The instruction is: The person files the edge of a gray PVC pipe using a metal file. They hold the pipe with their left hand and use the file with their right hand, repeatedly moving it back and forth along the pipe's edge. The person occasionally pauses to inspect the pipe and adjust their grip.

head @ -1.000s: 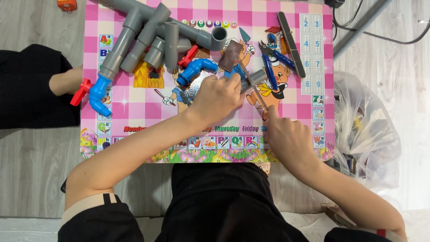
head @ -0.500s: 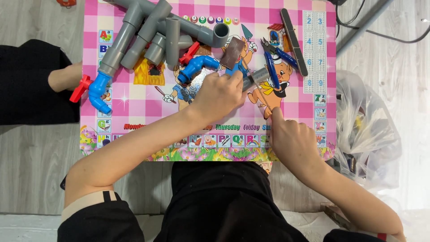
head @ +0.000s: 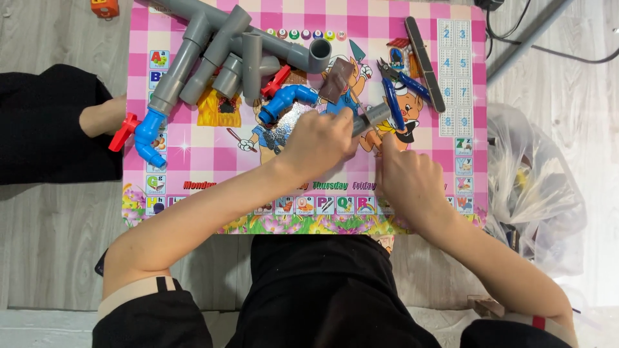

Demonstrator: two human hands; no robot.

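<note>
A short grey pipe piece [head: 373, 116] lies on the pink picture mat [head: 193, 161], and my left hand [head: 319, 138] is closed over its left end. Just below the pipe's free end is my right hand [head: 409, 183], fingers curled and a fingertip reaching up towards the pipe. Whether this hand holds anything is hidden. Blue-handled pliers [head: 396, 96] lie just above the pipe. A brown block [head: 337, 78] and a blue elbow fitting with a red handle [head: 287, 100] sit above my left hand.
Joined grey pipes [head: 213, 55] fill the mat's upper left, ending in a blue elbow with a red tap [head: 147, 135]. A dark flat strip [head: 424, 61] lies upper right. A clear plastic bag [head: 535, 193] sits right of the mat. Another person's black-clad limb [head: 45, 122] rests at left.
My right hand has moved up the mat from the bottom row of pictures to just under the pipe's end. My left hand has stayed on the pipe.
</note>
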